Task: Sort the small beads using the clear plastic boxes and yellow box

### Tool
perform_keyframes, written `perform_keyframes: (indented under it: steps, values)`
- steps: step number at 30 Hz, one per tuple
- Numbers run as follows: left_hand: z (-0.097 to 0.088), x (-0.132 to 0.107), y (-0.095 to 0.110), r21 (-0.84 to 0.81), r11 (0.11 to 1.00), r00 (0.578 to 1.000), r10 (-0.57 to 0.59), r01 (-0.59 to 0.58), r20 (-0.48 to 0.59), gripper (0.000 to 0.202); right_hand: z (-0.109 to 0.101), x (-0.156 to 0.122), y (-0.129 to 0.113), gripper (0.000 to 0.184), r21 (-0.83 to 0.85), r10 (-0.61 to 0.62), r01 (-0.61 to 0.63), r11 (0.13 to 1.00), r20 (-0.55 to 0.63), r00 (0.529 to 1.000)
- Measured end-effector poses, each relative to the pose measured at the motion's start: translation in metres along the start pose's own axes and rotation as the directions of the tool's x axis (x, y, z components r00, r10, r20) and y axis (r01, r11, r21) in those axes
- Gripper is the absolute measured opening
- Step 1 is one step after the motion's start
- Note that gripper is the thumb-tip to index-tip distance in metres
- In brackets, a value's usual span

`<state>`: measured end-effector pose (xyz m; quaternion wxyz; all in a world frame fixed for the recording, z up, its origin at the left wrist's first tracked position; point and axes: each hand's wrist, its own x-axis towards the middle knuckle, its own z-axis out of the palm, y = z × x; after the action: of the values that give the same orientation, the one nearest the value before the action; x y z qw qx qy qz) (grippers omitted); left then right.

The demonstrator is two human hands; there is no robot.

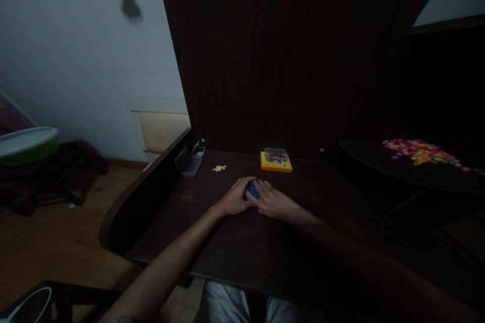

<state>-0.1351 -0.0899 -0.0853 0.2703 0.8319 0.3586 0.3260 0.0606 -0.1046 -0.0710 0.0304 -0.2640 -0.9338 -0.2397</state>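
Observation:
Both my hands meet at the middle of a dark wooden desk (235, 247). My left hand (235, 197) and my right hand (273, 201) close together around a small blue object (252, 191), of which only a sliver shows between the fingers. What the blue object is cannot be made out in the dim light. Behind the hands lies a yellow-orange flat box (276, 162) with a clear lid. A tiny yellow piece (219, 168) rests on the desk to the left of it.
An open clear plastic case (190, 164) sits at the desk's back left corner. A tall dark panel (288, 50) rises behind the desk. A side shelf on the right carries several coloured small pieces (420, 151). A stool with a green-rimmed round lid (26, 144) stands on the floor, left.

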Motion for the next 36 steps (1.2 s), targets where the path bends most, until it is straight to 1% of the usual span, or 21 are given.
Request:
perform_keyframes:
  steps: [4, 11, 18, 21, 25, 32, 36]
  values:
    - [0.003, 0.001, -0.002, -0.068, 0.998, 0.999, -0.010, 0.007, -0.041, 0.070, 0.001, 0.001, 0.001, 0.054, -0.042, -0.019, 0.018, 0.999, -0.015, 1.000]
    - [0.002, 0.000, -0.002, -0.130, 0.991, 0.998, -0.035, 0.028, -0.049, 0.068, 0.007, 0.001, 0.004, 0.047, -0.076, -0.057, 0.054, 0.996, -0.033, 0.998]
    - [0.002, 0.000, -0.003, -0.192, 0.981, 0.997, -0.044, 0.031, -0.063, 0.066, -0.003, 0.006, 0.007, 0.049, -0.078, -0.104, 0.104, 0.991, 0.008, 0.995]
    - [0.003, 0.001, -0.005, -0.203, 0.979, 0.997, -0.044, 0.031, -0.060, 0.066, -0.007, 0.006, 0.008, 0.049, -0.048, -0.111, 0.112, 0.993, 0.005, 0.994]
    - [0.003, 0.001, -0.005, -0.199, 0.980, 0.996, -0.043, 0.027, -0.076, 0.065, -0.007, 0.007, 0.009, 0.050, -0.019, -0.116, 0.116, 0.993, 0.005, 0.993]
    - [0.001, 0.003, -0.001, -0.221, 0.975, 0.995, -0.042, 0.022, -0.086, 0.064, -0.004, 0.009, 0.009, 0.049, -0.098, -0.116, 0.120, 0.988, 0.040, 0.992]
    - [0.002, 0.003, -0.004, -0.201, 0.979, 0.995, -0.052, 0.034, -0.087, 0.066, -0.004, 0.008, 0.008, 0.048, -0.093, -0.111, 0.111, 0.989, 0.013, 0.994]
